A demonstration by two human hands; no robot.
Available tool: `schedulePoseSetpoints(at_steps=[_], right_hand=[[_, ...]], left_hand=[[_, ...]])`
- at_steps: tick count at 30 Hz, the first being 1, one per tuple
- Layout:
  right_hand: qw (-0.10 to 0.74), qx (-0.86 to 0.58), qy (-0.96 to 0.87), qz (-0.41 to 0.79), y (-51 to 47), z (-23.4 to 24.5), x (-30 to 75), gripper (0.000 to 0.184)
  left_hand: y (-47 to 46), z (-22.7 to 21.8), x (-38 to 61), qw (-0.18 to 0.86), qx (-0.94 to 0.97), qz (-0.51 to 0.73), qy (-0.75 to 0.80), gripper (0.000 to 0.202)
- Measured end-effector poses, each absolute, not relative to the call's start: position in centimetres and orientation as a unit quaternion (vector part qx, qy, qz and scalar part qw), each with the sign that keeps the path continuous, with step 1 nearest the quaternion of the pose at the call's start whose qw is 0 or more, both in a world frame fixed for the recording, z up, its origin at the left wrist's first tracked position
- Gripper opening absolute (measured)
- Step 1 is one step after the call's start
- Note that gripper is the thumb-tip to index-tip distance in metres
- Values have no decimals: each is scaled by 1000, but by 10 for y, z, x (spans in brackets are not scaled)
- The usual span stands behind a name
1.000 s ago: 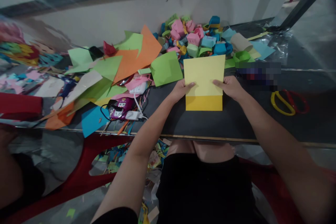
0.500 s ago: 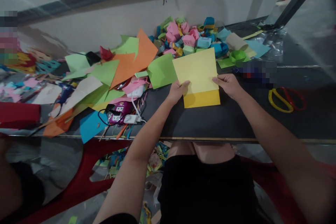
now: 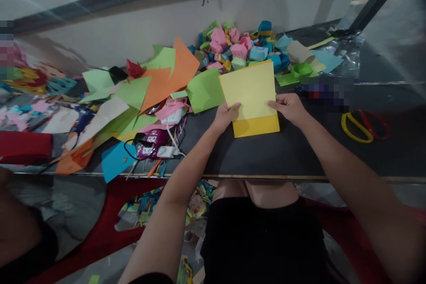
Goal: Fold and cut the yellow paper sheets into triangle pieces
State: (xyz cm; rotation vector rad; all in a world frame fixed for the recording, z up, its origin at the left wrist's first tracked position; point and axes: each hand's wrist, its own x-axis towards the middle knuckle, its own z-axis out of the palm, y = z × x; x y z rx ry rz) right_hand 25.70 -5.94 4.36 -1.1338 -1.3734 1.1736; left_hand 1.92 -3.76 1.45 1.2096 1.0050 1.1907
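A yellow sheet of paper point(image 3: 250, 93) lies on the dark table point(image 3: 286, 151), its near part folded up so the pale side covers most of the deeper yellow strip at the bottom. My left hand point(image 3: 224, 116) pinches the folded flap at its left edge. My right hand point(image 3: 289, 107) pinches the flap at its right edge. Both hands are closed on the paper.
Loose coloured sheets point(image 3: 166, 75) spread over the left of the table. A heap of small folded paper pieces point(image 3: 239, 46) sits behind the sheet. Yellow and red scissors point(image 3: 361, 124) lie at the right. A purple device with white cables point(image 3: 151, 144) lies left of my arm.
The sheet has turned slightly counter-clockwise and shifted left with both hands. The fold has crept further, leaving a narrower dark yellow strip showing.
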Motion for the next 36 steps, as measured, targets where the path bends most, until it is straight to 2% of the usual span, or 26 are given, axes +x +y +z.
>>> schedulePoseSetpoints(at_steps=[5,24,36], right_hand=[[486,-470,-563,476,-59,42,258,39],[506,-485,-552,451,-58,35,259,30],[509,-471,-583,424,-56,31,260,42]], left_hand=[[-37,13,18,553,512,489,438,45],[-38,12,18,532,521,510,429,43],[-39,15,17,521,521,517,435,45]])
